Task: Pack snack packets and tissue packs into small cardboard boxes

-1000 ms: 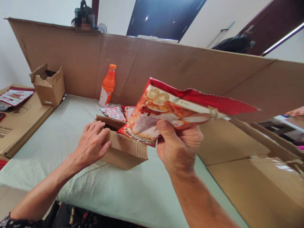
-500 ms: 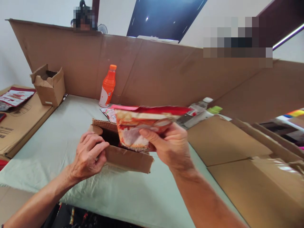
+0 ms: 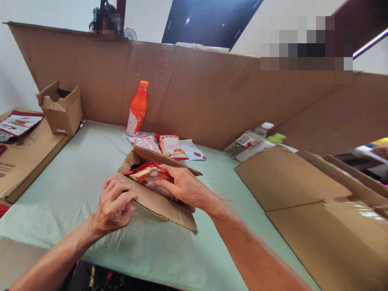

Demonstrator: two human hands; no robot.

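Observation:
An open cardboard box (image 3: 169, 210) lies in front of me on the pale green tablecloth, its long flaps spread apart. My left hand (image 3: 117, 204) is closed on the near left edge of this box. With my right hand (image 3: 186, 186) I grip a red and orange food packet (image 3: 148, 176) between thumb and fingers. That packet is partly down inside the box, so its lower part is hidden. Just behind the box lie a pink and white packet (image 3: 146, 143), a red-edged packet (image 3: 172, 146) and a white packet (image 3: 193, 150).
An orange bottle (image 3: 137, 109) stands against the tall cardboard partition (image 3: 212, 93). A small open box (image 3: 62, 113) is at the far left. To the right, a clear bottle (image 3: 248, 141) leans beside large cardboard sheets (image 3: 291, 178). Beyond the partition is a person's head.
My right hand has lowered the packet from above the box into its opening, moving left and down. The box has turned slightly, and the packets behind it now show. My left hand has stayed put.

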